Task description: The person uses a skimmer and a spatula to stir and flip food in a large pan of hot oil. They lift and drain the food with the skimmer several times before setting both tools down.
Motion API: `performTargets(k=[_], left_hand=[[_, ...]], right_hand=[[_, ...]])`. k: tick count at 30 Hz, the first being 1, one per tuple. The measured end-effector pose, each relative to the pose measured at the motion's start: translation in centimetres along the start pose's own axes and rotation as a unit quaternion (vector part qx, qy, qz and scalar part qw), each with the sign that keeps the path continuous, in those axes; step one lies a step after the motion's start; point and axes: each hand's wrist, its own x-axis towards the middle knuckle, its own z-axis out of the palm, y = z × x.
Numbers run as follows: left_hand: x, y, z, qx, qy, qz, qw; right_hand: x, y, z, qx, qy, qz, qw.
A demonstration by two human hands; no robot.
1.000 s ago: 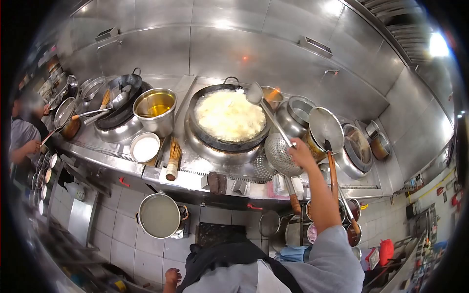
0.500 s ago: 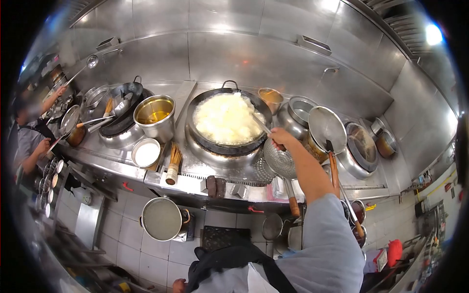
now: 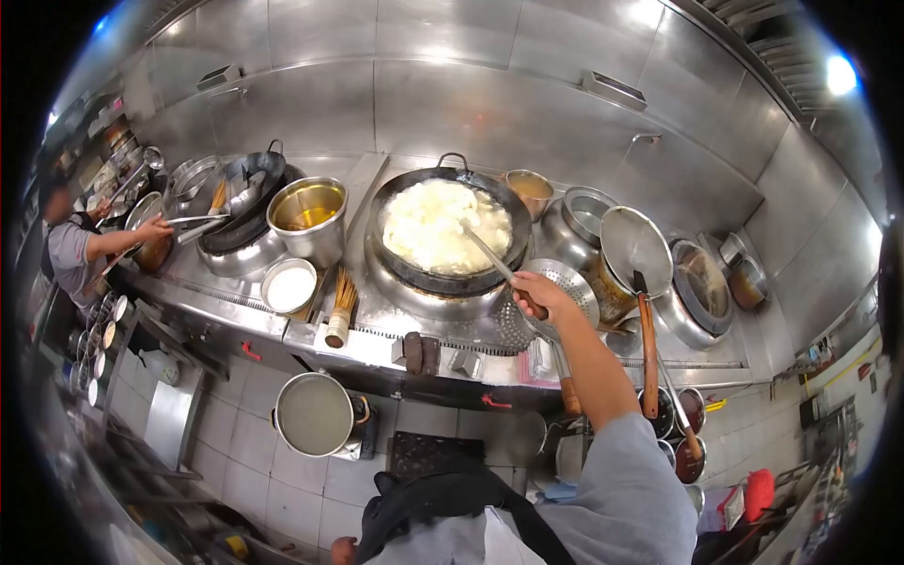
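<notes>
My right hand (image 3: 539, 294) is closed round the wooden grip of a long-handled metal cooking tool (image 3: 488, 250). Its head is hidden in pale, bubbling food (image 3: 438, 224), which fills the middle of a large dark wok (image 3: 377, 250) on a burner. Below the forearm, a perforated strainer (image 3: 570, 282) with a wooden handle lies beside the wok. Low in the view, my left hand (image 3: 345, 550) hangs near the black apron, far from the stove; it is partly cut off and too small to read its fingers.
Left of the wok stand a pot of oil (image 3: 325, 247), a white-filled bowl (image 3: 288, 286) and a bamboo brush (image 3: 341, 309). A mesh skimmer (image 3: 637, 247) rests at the right. A large pot (image 3: 315, 414) stands low in front. A co-worker (image 3: 80, 245) is at the far-left stove.
My right hand has drawn back toward me and slightly left, pulling the tool with it, so more of its shaft shows. The co-worker's arm has come down toward a wok handle.
</notes>
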Motion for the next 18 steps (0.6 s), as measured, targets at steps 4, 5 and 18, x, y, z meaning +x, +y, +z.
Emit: performTargets(k=[4, 5, 18], left_hand=[[0.7, 0.1, 0.4, -0.135, 0.000, -0.079, 0.988], [1.3, 0.5, -0.1, -0.259, -0.003, -0.163, 0.952], [2.9, -0.3, -1.3, -0.414, 0.018, -0.289, 0.863]], right_hand=[[-2.3, 0.4, 0.2, 0.036, 0.009, -0.005, 0.999], [-2.8, 0.4, 0.3, 0.019, 0.033, -0.008, 0.999], [-7.9, -2.0, -1.3, -0.496, 0.250, -0.175, 0.812]])
